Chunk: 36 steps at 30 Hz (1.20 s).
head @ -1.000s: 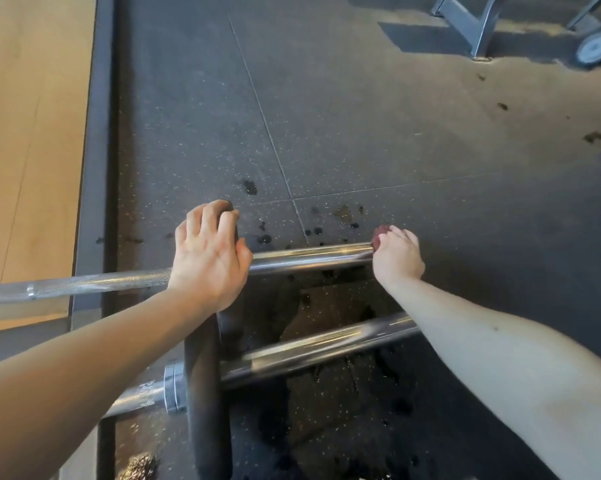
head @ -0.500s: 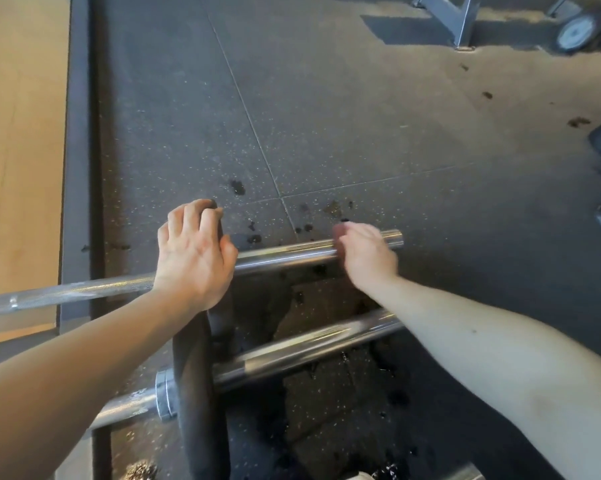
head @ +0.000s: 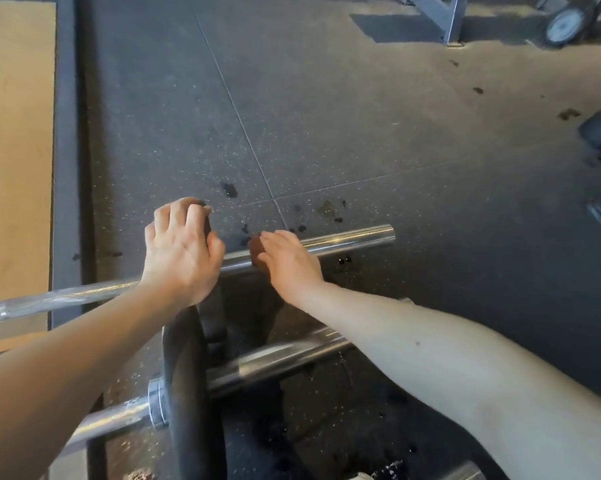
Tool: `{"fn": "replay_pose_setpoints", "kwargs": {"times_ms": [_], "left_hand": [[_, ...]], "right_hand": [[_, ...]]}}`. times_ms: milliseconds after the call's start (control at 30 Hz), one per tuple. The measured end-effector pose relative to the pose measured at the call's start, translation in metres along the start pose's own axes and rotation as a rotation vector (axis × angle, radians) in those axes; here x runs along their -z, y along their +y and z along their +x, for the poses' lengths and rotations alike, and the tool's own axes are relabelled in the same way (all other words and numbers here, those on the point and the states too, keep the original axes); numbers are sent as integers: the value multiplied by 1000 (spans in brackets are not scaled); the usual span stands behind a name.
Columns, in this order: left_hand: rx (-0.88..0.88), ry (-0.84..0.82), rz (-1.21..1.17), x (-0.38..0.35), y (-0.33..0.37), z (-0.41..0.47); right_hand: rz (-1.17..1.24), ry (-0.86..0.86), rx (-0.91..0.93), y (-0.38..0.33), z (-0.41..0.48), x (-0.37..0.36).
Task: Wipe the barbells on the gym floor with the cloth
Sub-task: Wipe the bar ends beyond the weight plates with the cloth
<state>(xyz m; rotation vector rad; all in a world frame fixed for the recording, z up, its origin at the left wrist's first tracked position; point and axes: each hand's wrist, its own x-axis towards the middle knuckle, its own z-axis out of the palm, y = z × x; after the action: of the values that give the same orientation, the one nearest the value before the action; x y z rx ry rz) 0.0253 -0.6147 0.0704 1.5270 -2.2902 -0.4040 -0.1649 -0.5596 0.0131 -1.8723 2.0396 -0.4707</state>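
Left hand: your left hand (head: 181, 252) sits left of centre in the frame, fingers curled over the dark upper rim of a plate (head: 207, 225) and gripping it.
Right hand: your right hand (head: 290, 263) is just right of the left one, fingers bent over the cloth and holding it against the bar.
Cloth: the reddish-brown cloth (head: 256, 252) is bunched under your right fingertips. It touches the far barbell's sleeve, between your two hands.
Far barbell: the far barbell (head: 347, 239) runs from the left edge up to the centre right. Its shiny free end lies bare to the right of your right hand.
Near barbell: the near barbell (head: 274, 358) lies lower in the frame, roughly parallel to the far one, and your right forearm crosses above it.
Black plate: a black plate (head: 188, 393) stands on edge on the near bar at lower centre, with a steel collar (head: 157, 400) touching its left face.
Floor: the speckled dark rubber floor (head: 326, 116) shows dark spots beside the bars.
Upper left: a wooden platform (head: 15, 133).
Upper right: a small wheel (head: 565, 26) and a grey metal leg (head: 446, 19), well apart from the bars.
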Motion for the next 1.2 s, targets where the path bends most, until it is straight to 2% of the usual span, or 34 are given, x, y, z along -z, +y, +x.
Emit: {"fn": "replay_pose_setpoints", "kwargs": {"times_ms": [67,200,267,333,400,500,567,633,700,767,833,900,1033,1100,1200], "left_hand": [[17,-23,13,2,0,7],[58,-40,29,-1,-1,21],[80,-32,16,-2,-1,26],[93,-29,8,-4,-2,30],[102,-31,11,-5,-4,34],[104,-30,9,-3,-2,36],[76,36,-10,1,-2,33],[21,80,1,9,-3,29],[-35,57,59,19,-9,23],[-98,1,171,24,-19,13],[-130,-74,274,24,-31,2],[-137,-121,295,21,-38,-2],[-229,-101,391,22,-40,13],[-201,-110,386,24,-40,26],[-104,-123,371,27,-44,48]], "right_hand": [[-38,-8,3,39,-2,14],[-122,90,-226,118,-4,47],[-93,144,-343,123,-3,54],[-27,249,-398,99,-4,49],[25,265,-277,59,-2,33],[8,50,-14,-3,11,-5],[-22,-26,13,-30,18,-15],[-33,-56,57,-30,21,-6],[76,-120,108,-8,18,9],[127,-59,40,32,13,21],[62,60,-42,71,4,35],[76,149,-162,101,-2,47],[103,298,-354,103,6,40],[105,339,-337,79,12,23],[83,237,-114,31,21,-9]]}}
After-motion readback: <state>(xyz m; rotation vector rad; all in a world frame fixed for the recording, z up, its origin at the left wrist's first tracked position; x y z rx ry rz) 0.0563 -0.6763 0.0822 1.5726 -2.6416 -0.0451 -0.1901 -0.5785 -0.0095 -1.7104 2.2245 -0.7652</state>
